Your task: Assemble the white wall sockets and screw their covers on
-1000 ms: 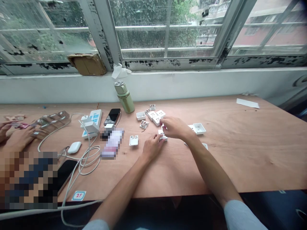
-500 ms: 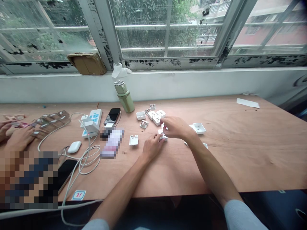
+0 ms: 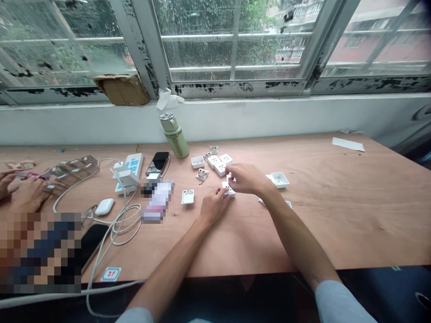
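Nearest, the surface (image 3: 336,224) is bare wood along its front edge, with wide open room to the right. Just beyond, the two hands meet. The left hand (image 3: 213,207) has its fingertips closed on a small white socket piece (image 3: 229,192) resting on the wood. The right hand (image 3: 248,178) curls over the top of it with fingertips bunched, and I cannot tell whether they grip anything. To the left lies a lone back plate (image 3: 187,196). Past it, cables (image 3: 117,224) and a power strip (image 3: 129,172) crowd that side, where a co-worker's hands (image 3: 20,190) are at work. Right of the hands sits an open shell (image 3: 280,179). Farther off, a cluster of sockets (image 3: 218,162) looks closed up, with a loose insert (image 3: 202,174) beside it. I judge several units finished and a few parts left. A green flask (image 3: 175,134) stands by the far wall.
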{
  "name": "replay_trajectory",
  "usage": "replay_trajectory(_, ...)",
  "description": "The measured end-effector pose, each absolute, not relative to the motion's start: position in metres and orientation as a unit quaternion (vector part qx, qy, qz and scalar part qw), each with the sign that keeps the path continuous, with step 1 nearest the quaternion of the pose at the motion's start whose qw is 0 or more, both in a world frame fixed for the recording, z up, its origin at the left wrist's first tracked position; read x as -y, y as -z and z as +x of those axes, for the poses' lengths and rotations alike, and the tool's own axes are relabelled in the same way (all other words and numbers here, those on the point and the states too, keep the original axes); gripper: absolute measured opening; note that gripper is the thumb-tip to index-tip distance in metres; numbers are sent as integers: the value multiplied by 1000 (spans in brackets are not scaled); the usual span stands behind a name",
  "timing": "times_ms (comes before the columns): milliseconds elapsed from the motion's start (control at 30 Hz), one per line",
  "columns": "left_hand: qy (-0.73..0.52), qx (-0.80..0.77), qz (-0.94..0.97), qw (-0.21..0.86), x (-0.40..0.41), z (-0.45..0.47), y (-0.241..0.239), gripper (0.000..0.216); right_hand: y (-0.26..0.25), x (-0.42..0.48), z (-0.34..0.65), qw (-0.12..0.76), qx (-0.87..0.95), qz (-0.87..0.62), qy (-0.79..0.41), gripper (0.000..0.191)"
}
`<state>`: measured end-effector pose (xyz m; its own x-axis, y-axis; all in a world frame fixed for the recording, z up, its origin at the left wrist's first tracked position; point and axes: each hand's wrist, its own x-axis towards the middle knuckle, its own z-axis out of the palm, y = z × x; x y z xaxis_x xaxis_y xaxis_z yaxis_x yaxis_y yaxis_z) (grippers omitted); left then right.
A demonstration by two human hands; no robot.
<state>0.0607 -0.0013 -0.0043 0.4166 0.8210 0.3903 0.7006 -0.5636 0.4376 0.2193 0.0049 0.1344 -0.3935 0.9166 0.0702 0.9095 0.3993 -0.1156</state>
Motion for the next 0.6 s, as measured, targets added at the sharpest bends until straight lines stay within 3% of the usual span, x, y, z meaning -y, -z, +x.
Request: replay_trajectory(600,-281,-462,834,108,2,61,2,19,-133,-5,219,72,839,-538,-46,22)
